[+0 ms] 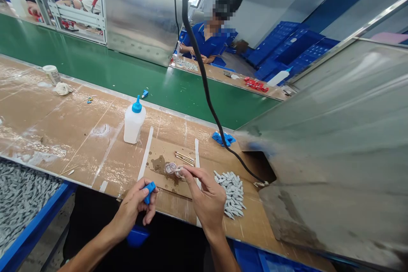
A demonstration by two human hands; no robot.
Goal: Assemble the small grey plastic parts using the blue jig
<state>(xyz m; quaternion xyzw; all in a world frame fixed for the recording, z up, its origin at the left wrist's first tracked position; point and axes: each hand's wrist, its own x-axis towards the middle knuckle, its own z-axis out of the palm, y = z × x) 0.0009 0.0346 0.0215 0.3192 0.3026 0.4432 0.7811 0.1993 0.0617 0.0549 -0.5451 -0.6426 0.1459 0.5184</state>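
Blue part (149,192) is resting in left hand (130,209); right hand (208,199) is pinching clear piece (179,172) — sideways knock is risking tipped cup (170,168).

No text, label, brand, number or sign can be read here. The white bottle with the blue cap (134,124), on the table (79,136) near its far edge, shows no legible print; the white tub (51,75) is too small to tell.
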